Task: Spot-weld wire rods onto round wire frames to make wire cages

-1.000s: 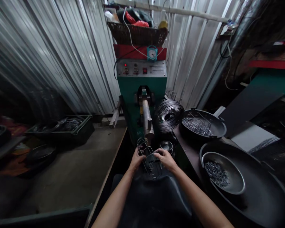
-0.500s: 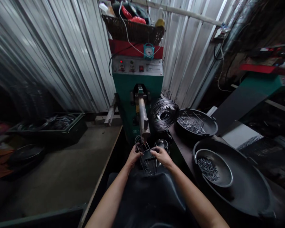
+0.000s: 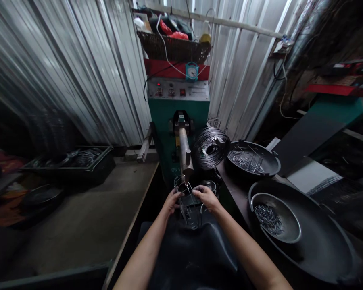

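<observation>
A thin wire frame (image 3: pixel 191 220) with rounded ends sits between my hands, under the electrode tip of a green spot welding machine (image 3: pixel 157 114). My left hand (image 3: pixel 172 200) has its fingers closed on the frame's left side. On the other side, my right hand (image 3: pixel 206 196) pinches the frame near the machine's tip. The metal arm (image 3: pixel 185 147) of the machine comes down to the wire just ahead of my fingertips. Dark surroundings hide the finer wires and part of the lower electrode.
Right of the machine lies a coil of wire (image 3: pixel 211 151). Beyond it, a black pan (image 3: pixel 272 163) holds short metal pieces and wire frames. A large pan (image 3: pixel 323 237) carries a bowl (image 3: pixel 293 229) of small metal pieces. Leftward stands a dark bin (image 3: pixel 99 171).
The whole view has shifted slightly, so the machine and pans appear lower and further right. Both hands keep hold of the wire frame at the machine's tip.
</observation>
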Demonstrator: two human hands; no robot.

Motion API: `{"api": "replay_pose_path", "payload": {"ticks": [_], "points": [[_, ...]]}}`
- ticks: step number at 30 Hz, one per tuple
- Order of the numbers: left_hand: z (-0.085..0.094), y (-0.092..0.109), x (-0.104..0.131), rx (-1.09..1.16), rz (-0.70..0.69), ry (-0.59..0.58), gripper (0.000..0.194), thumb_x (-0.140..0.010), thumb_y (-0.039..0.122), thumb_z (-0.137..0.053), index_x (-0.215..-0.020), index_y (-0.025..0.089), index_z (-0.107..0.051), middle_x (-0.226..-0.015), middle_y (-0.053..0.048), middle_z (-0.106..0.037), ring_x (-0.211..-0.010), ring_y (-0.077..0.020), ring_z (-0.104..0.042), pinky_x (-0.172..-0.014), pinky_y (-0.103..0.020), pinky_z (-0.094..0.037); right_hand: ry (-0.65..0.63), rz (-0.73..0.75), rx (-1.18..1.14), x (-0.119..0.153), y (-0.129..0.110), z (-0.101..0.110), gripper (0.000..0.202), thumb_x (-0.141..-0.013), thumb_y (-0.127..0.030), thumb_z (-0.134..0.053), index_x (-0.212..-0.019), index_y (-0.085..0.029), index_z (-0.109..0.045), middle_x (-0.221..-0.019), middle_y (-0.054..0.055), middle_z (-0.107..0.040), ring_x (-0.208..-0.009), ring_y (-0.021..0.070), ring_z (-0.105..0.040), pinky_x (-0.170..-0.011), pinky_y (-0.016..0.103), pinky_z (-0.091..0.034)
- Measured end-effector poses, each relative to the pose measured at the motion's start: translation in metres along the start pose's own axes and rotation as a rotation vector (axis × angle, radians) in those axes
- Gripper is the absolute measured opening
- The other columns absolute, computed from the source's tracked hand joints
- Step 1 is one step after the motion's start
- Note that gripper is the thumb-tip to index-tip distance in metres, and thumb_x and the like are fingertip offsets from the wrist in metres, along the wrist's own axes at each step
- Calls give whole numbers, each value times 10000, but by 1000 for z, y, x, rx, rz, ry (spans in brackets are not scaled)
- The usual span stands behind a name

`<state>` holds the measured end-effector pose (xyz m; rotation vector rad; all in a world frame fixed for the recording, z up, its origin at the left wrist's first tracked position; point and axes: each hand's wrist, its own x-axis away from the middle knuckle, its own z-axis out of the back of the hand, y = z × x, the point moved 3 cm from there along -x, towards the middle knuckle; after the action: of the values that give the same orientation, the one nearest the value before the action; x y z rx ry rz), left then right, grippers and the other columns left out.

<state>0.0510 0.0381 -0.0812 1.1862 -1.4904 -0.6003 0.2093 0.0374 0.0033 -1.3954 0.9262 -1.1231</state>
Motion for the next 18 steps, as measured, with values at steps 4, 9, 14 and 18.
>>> {"api": "replay_pose_path", "payload": {"ticks": [4,9,14,18], "points": [[-2,0,-4,23,76,5,509,-553,297,-659,-1042,217,-539,-834,-48,-606,-753,-207,-568,-606,-400,-498,27,-1,36,-13,-5,-3,264,-600,-384,-668,-685,-145,-593,-549,-43,-490,-555,98,-413,-528,233,-292],[0,1,-8,9,57,-5,479,-549,309,-670,-1004,219,-550,-826,-38,-599,-709,-186,-549,-609,-403,-494,35,20,43,-20,-6,-5,250,-616,-375,-659,-678,-141,-594,-589,-31,-517,-568,96,-419,-532,231,-297],[2,2,-11,-8,35,-13,482,-550,307,-685,-1008,227,-558,-820,-39,-587,-717,-178,-528,-607,-394,-498,-15,-101,33,-4,11,5,299,-627,-393,-672,-778,-143,-607,-603,-35,-512,-529,77,-398,-472,208,-251],[1,2,-13,-9,56,-3,348,-590,298,-667,-910,206,-565,-777,-24,-560,-669,-153,-514,-597,-394,-505,-64,-122,-19,4,20,9,312,-593,-409,-695,-715,-147,-577,-561,-52,-478,-491,61,-373,-449,192,-227]]}}
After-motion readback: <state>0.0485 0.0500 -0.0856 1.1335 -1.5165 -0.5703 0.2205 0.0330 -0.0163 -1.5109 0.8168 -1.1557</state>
